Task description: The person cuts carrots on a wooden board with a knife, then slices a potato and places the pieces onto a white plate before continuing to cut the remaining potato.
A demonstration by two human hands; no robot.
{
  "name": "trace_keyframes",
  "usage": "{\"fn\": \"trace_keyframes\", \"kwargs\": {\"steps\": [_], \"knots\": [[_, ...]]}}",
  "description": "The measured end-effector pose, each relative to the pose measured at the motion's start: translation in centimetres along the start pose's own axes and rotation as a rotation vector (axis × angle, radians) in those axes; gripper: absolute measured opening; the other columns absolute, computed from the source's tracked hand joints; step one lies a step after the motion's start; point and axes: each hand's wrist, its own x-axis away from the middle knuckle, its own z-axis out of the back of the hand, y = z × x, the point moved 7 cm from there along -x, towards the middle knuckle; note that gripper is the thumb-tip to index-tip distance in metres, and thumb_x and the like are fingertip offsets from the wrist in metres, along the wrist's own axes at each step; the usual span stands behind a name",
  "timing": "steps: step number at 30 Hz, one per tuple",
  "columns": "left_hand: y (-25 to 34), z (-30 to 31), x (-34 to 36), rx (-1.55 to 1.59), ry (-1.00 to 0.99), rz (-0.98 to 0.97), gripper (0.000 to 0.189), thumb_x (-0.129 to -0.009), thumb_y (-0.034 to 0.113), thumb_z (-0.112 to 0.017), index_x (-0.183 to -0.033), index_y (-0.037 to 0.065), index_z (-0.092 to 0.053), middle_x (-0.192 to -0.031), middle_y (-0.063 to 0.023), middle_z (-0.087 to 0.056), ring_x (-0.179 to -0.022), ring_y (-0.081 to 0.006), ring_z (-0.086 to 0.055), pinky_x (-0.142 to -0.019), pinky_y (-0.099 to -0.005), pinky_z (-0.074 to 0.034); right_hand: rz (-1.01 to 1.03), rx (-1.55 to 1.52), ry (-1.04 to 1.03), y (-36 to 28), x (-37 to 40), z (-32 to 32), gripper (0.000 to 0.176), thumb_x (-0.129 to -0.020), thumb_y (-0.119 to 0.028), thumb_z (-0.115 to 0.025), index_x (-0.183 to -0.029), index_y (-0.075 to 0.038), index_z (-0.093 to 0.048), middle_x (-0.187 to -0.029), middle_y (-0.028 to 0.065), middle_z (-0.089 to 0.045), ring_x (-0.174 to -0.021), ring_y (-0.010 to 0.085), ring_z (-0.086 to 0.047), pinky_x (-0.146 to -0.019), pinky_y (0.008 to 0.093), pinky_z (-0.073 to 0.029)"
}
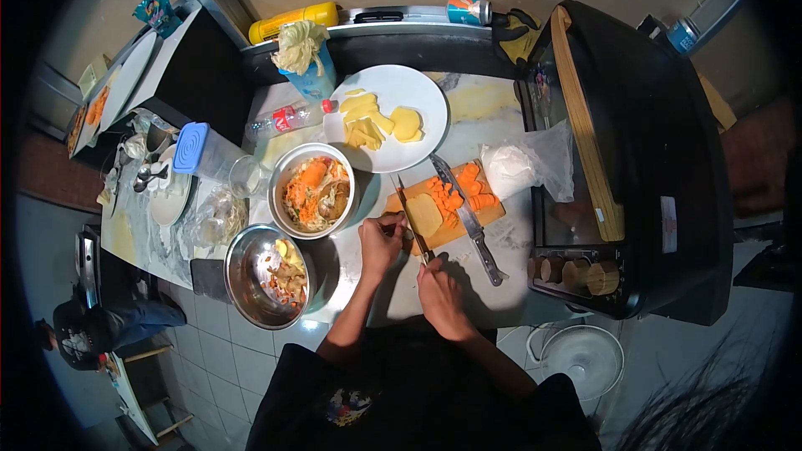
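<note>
My right hand (440,296) is closed around the handle of a knife (410,210), whose blade points away from me over the left part of an orange cutting board (451,234). My left hand (382,244) is curled shut against the left side of that blade; anything inside its fingers is hidden. A flat pale-yellow slice, apparently potato (425,214), lies on the board just right of the blade. Chopped carrot (476,185) covers the board's right side. Across the carrot rests a larger knife (470,223), its dark handle toward me.
Yellow slices lie on a white plate (430,146). At left stand a white pot (275,192) of shredded food and a steel bowl (238,301) with peelings. A bag of white powder (511,171) sits beside a black oven (660,175). A person (79,330) is far left.
</note>
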Motion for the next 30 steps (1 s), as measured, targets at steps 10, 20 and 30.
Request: {"fn": "trace_keyframes", "kwargs": {"steps": [10, 20, 30], "knots": [[0.3, 0.2, -0.1, -0.035, -0.026, -0.030, 0.014, -0.083, 0.001, -0.066, -0.093, -0.007, -0.070, -0.078, -0.0168, -0.071, -0.068, -0.0092, -0.063, -0.063, -0.0260, -0.051, -0.033, -0.009, -0.018, 0.7, 0.2, -0.7, 0.030, -0.099, -0.027, -0.045, -0.091, 0.002, -0.050, -0.068, 0.0223, -0.064, -0.070, 0.0407, -0.066, -0.060, 0.0487, -0.054], [-0.6, 0.2, -0.2, -0.019, -0.036, 0.029, 0.018, -0.083, 0.005, -0.066, -0.098, -0.006, -0.070, -0.081, -0.0140, -0.072, -0.073, -0.0132, -0.068, -0.069, -0.0274, -0.052, 0.000, -0.134, -0.081, 0.8, 0.5, 1.4, 0.032, -0.098, -0.027, -0.045, -0.096, 0.004, -0.052, -0.071, 0.0279, -0.063, -0.071, 0.0468, -0.063, -0.062, 0.0533, -0.050], [1.0, 0.1, -0.4, -0.081, -0.026, -0.013, 0.024, -0.083, 0.009, -0.068, -0.101, -0.006, -0.069, -0.091, -0.0207, -0.071, -0.083, -0.0264, -0.071, -0.077, -0.0336, -0.053, -0.135, -0.289, 0.032, 5.2, 0.3, 3.1, 0.035, -0.098, -0.030, -0.044, -0.102, 0.003, -0.055, -0.080, 0.0346, -0.059, -0.080, 0.0531, -0.057, -0.071, 0.0591, -0.045]]}}
